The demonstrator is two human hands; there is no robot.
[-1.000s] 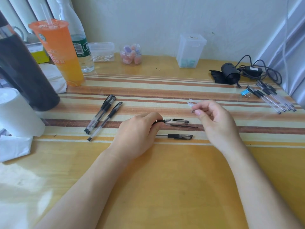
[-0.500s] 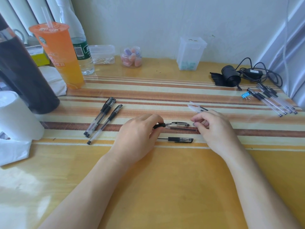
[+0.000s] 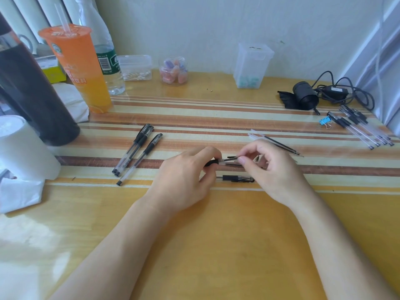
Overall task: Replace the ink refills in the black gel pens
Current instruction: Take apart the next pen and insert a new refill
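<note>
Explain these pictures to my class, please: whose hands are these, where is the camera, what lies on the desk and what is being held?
No machine here: a person works with bare hands, and one head-worn camera looks down at them. The left hand grips a gel pen by its black grip end; the right hand pinches its clear barrel. On the striped mat lie what looks like a pen cap below the hands, three pens to the left, spare refills beyond the right hand, and more pens beside a blue clip far right. An orange drink cup stands back left.
</note>
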